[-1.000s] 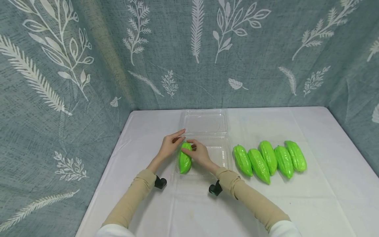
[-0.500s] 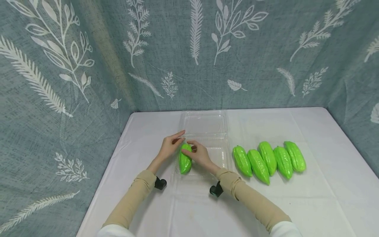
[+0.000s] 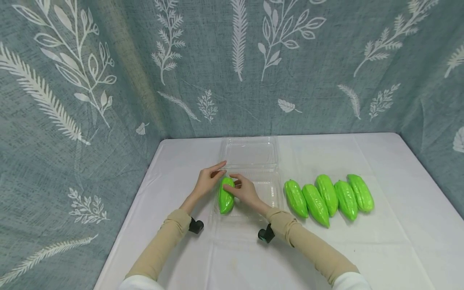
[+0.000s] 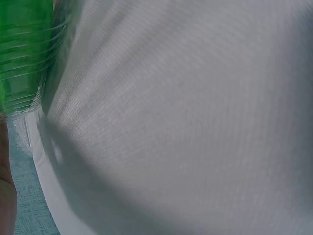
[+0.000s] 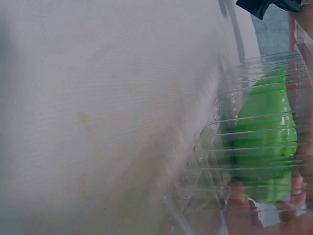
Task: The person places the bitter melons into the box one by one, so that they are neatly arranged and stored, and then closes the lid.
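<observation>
One pod [image 3: 225, 201], green, glossy, ridged lengthwise: it lay inside the left end of a clear box [image 3: 271, 189], its long axis running away from me, nearly parallel to the box's left side, the tapered end towards me and a shade left, the other end at my fingers. My right hand [image 3: 244, 188]: thumb laid over the pod near its far end, fingers curled, gripping it. My left hand [image 3: 207, 179]: thumb and forefinger stretched out with a gap between, tips by the box's far left corner, near the hinge; whether they pressed the plastic I could not tell. Lid [image 3: 250, 152]: clear, folded back beyond the box. Loose pods [image 3: 327, 195], five: side by side on the white cloth [image 3: 246, 257], right of the box, their near ends slanting to the right. Sleeves [image 3: 164, 237], tan: one on each of my forearms. Curtain [image 3: 224, 48], grey-green, leaf-printed: behind the table. The head view alone took in the loose pods and the whole lid. The right wrist view added the ribbed wall [image 5: 210, 137], the pod seen through it, fingertips about the pod's lower end there, and a black camera [image 5: 257, 7] at the top. The left wrist view held only part of the pod behind ribs, a sliver of hand at the left edge and a broad stretch of cloth.
</observation>
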Tool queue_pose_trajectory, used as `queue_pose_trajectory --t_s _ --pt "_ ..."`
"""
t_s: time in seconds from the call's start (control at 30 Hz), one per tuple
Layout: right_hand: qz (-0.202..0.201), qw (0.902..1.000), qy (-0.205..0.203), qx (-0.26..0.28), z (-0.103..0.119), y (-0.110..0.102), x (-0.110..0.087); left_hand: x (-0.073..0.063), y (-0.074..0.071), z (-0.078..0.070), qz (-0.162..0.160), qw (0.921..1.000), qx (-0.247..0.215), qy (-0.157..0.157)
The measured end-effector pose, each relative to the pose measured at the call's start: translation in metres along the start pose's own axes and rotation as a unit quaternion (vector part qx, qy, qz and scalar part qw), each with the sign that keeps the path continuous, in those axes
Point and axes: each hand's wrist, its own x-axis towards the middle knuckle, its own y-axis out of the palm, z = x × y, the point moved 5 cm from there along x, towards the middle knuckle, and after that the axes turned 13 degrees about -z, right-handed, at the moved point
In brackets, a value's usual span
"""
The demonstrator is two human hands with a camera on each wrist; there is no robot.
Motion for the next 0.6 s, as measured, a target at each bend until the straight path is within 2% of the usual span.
queue_pose_trajectory --t_s 0.17,0.47,0.6 --pt "0.001 0.9999 0.009 0.004 0.000 -0.002 0.001 0.000 0.000 0.000 0.001 1.0000 -0.003 -0.001" --pt "0.008 0.9981 0.060 0.015 -0.002 -0.010 0.000 0.000 0.000 0.001 0.000 1.0000 -0.005 -0.004" --pt "0.011 0.9977 0.063 0.021 -0.002 -0.015 -0.003 0.000 0.000 0.001 -0.001 1.0000 0.003 -0.003"
